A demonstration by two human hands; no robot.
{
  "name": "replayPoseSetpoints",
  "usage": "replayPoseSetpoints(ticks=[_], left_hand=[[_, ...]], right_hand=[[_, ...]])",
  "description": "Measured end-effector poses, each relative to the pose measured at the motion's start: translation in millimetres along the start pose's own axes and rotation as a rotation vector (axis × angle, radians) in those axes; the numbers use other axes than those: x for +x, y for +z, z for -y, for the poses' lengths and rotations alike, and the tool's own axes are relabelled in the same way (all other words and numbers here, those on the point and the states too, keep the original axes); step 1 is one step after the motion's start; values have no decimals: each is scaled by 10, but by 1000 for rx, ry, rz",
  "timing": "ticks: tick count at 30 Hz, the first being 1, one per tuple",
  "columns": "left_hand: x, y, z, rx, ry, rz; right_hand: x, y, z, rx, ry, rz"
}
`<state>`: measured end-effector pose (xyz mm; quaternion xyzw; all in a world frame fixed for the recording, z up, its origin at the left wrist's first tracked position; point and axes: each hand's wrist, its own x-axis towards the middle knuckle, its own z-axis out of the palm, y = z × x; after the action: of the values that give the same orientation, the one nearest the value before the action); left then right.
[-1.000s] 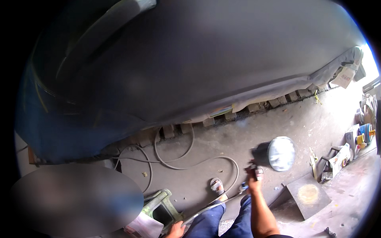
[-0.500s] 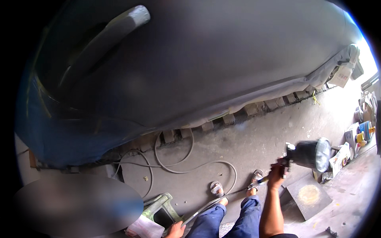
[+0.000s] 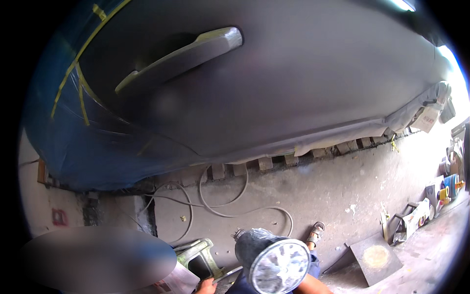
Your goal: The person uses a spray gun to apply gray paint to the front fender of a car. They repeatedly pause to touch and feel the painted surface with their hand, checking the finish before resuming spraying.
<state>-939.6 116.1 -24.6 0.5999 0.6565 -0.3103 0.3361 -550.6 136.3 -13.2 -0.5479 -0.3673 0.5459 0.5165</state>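
Note:
In front of my legs, low in the picture, is a paint spray gun with a large dark cup [image 3: 280, 264], its round end facing me. My right forearm [image 3: 313, 285] reaches in behind it; the cup covers my right hand, which holds the gun. At the lower edge my left hand [image 3: 206, 286] is closed around the grey air hose [image 3: 229, 275]. Ahead stands a dark grey vehicle body panel [image 3: 293, 73]. Its door handle [image 3: 191, 56] has pale covering and yellowish tape edges.
Blue masking film [image 3: 103, 161] covers the panel's left side, and pale sheeting [image 3: 342, 134] runs along its lower edge. The hose loops over the concrete floor beside a green stool [image 3: 208, 255]. A square board [image 3: 376, 258] and cans [image 3: 450, 186] lie at right.
The spray gun has swung from the right to in front of my legs, its cup turning toward me. My view has shifted, so the door handle shows more fully. My left hand stays on the hose.

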Motion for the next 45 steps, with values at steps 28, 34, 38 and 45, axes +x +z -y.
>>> replayPoseSetpoints(ticks=[28,34,38,45], left_hand=[[345,424,708,-142,-108,-58],[301,43,179,-192,-48,-43],[190,-51,305,-246,-50,-65],[213,-135,540,-237,-91,-114]], right_hand=[[120,-533,1535,474,-237,-618],[-127,-657,1840,281,-26,-913],[116,-82,1937,205,-111,-327],[457,264,2033,-285,-296,13]])
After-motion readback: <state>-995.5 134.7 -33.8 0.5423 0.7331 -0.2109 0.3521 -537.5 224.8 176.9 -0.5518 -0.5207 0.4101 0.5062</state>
